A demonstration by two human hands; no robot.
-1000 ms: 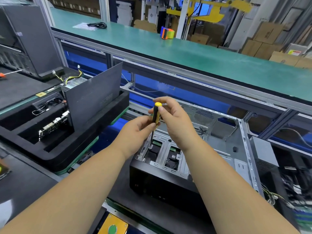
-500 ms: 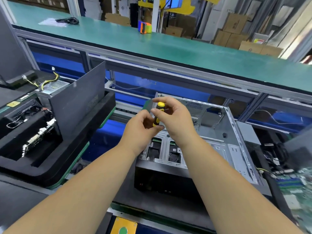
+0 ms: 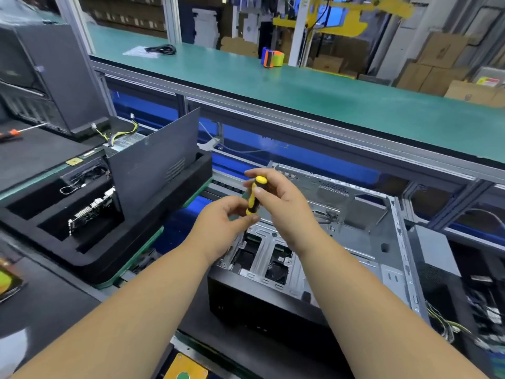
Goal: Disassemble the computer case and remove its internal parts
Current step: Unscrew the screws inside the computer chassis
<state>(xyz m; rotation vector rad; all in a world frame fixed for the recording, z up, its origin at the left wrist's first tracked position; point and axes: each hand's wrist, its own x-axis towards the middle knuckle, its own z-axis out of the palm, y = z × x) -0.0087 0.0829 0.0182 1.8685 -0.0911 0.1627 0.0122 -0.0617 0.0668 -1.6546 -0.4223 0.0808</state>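
Observation:
An open computer case [image 3: 393, 258] lies on its side in front of me, its grey metal inside bare and its black front panel facing me. A yellow and black screwdriver [image 3: 255, 192] stands almost upright over the drive cage [image 3: 262, 255] at the case's near left corner, its tip down by a screw there. My right hand [image 3: 284, 203] grips the top of the handle. My left hand [image 3: 224, 217] pinches the lower handle and shaft with its fingertips.
A black foam tray [image 3: 90, 258] to the left holds a graphics card [image 3: 90, 212], cables and a leaning black side panel [image 3: 155, 162]. Another black case [image 3: 49, 75] stands at far left by an orange screwdriver [image 3: 11, 132]. Loose wires and boards lie at right. A green conveyor [image 3: 328, 91] runs behind.
Both hands stay on the screwdriver over the drive cage. The view swung right and back left. The handle now shows more between my hands, and my left fingers sit lower on it.

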